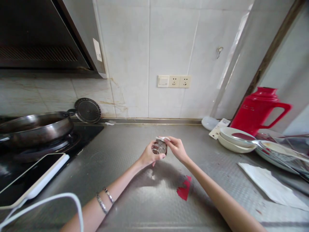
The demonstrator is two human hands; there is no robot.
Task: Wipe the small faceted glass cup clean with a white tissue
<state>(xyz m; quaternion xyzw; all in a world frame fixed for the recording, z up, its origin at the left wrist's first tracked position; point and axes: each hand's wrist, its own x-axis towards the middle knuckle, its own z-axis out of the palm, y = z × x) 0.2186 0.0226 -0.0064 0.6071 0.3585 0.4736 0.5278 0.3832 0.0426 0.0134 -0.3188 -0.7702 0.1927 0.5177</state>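
Observation:
Over the middle of the metal counter, my left hand (149, 156) is wrapped round a small, round, brown-and-grey thing (161, 147) with a shiny, mottled surface. I cannot make out its exact kind. My right hand (176, 146) is closed, with thumb and fingers pinched at the upper right edge of the round thing. A crumpled white piece (161, 138), like tissue, lies along that top edge under the right fingertips. Below the hands, a torn red scrap (184, 189) rests on the counter.
At left are a steel pan (36, 129) on the stove, a round dark disc (87, 110) against the wall, and a phone (30, 180) with a white cable (60, 195). At right stand a red thermos (256, 111), stacked bowls (235, 146) and a white paper sheet (270, 185).

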